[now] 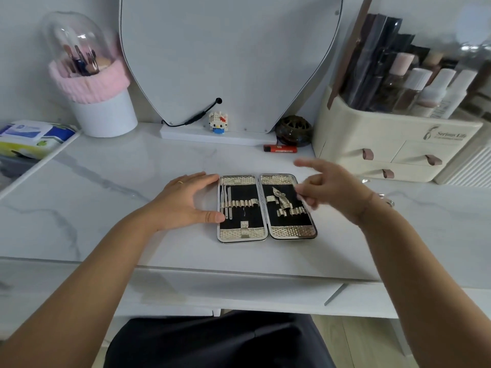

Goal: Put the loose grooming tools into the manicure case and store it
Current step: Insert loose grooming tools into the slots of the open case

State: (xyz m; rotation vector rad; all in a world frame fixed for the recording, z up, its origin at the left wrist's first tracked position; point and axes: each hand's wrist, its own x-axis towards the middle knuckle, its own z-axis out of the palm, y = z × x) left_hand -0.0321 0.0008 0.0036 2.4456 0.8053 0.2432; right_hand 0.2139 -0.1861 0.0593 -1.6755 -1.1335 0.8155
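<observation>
Head view
Manicure case (267,207): lying open flat, both halves up, at the middle of the white marbled tabletop (111,187), near its front edge.
Slim metal tools (228,203): two, tucked under the loops in the case's left half.
Left hand (186,201): flat and relaxed on the table, fingers straight, thumb and fingertips touching the case's left edge.
Right hand (329,192): blurred, above the case's right half, index finger out, other fingers curled; cannot tell if it grips anything.
Orange lighter (280,148): well behind the case, by the mirror base (212,135).
Cosmetics organizer (385,144): back right.
</observation>
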